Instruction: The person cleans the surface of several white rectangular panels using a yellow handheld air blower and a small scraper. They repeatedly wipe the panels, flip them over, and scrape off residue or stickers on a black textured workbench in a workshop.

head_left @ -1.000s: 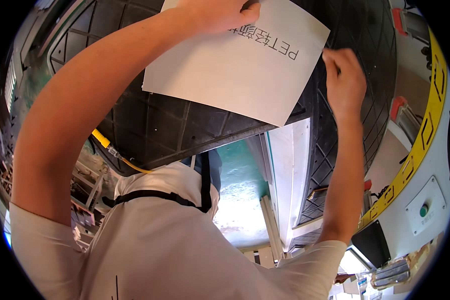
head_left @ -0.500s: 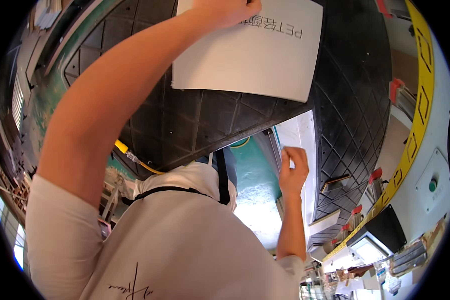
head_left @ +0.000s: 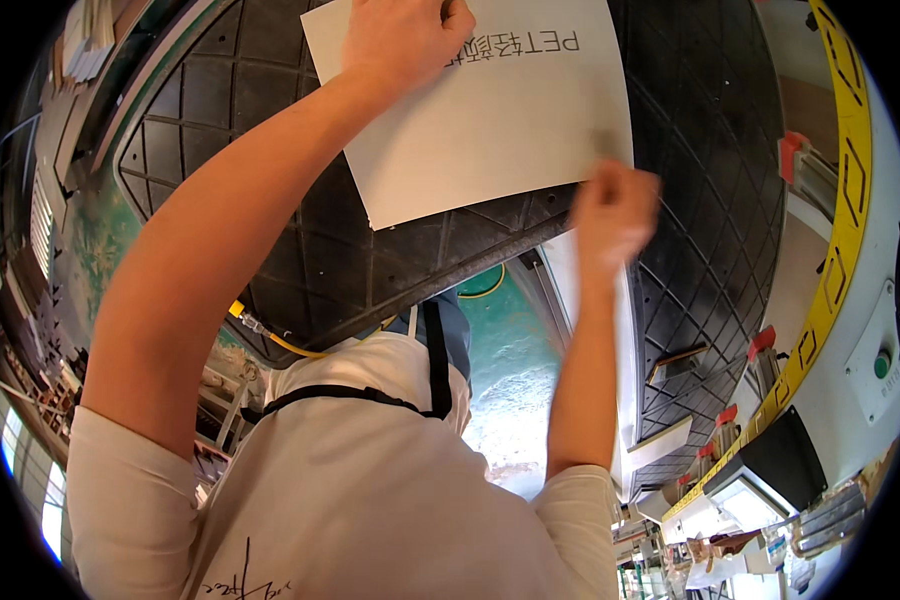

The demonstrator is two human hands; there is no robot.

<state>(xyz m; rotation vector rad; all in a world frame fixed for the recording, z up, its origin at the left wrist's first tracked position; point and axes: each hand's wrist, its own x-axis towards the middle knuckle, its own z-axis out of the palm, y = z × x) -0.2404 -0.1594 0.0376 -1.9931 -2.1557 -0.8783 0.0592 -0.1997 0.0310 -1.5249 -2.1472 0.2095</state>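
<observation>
A large white sheet [head_left: 490,130] with a line of dark printing lies on the black grooved tabletop [head_left: 330,250], turned at a slant; its far edge runs out of view. Over its upper left part rests my left hand [head_left: 400,40], fingers curled closed. What it grips, if anything, is hidden. My right hand [head_left: 615,220] is at the sheet's near right corner and blurred by motion. Its fingers look bent, but whether they touch or hold the sheet cannot be made out.
A yellow-ended cable [head_left: 270,335] hangs at the table's left near edge. On the right runs a machine with a yellow strip [head_left: 838,250], red-topped clamps [head_left: 795,160] and a green button [head_left: 882,364]. A small dark-topped block [head_left: 678,363] lies on the right-hand black surface.
The sheet has turned, its near left corner coming closer to me. My left hand has shifted left with it. My right hand has risen from beside the table to the sheet's near right corner.
</observation>
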